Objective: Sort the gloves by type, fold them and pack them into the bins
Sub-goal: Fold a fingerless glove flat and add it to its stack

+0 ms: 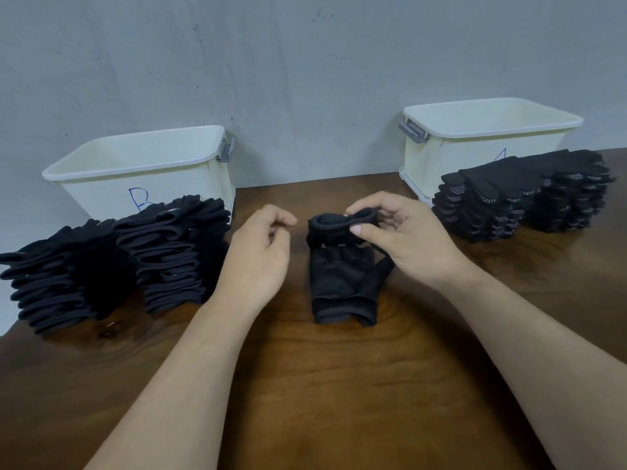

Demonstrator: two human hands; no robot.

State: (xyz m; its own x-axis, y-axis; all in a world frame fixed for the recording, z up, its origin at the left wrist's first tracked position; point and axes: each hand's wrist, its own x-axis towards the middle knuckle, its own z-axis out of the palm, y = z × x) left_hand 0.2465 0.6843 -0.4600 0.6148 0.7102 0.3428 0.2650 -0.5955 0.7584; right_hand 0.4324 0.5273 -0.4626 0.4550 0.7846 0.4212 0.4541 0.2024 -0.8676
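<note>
A black fingerless glove (342, 276) lies on the wooden table (322, 385) in the middle, cuff toward me, its finger end folded upward. My right hand (403, 235) pinches that folded finger end between thumb and fingers. My left hand (261, 252) hovers just left of the glove, fingers loosely curled, holding nothing. A stack of plain black fingerless gloves (115, 259) sits at the left in front of the cream bin marked B (142, 164). A stack of black dotted full-finger gloves (522, 195) sits at the right in front of the second cream bin (488, 130).
Both bins stand against the grey wall (305, 79) at the back of the table. The table's left edge shows near the left glove stack.
</note>
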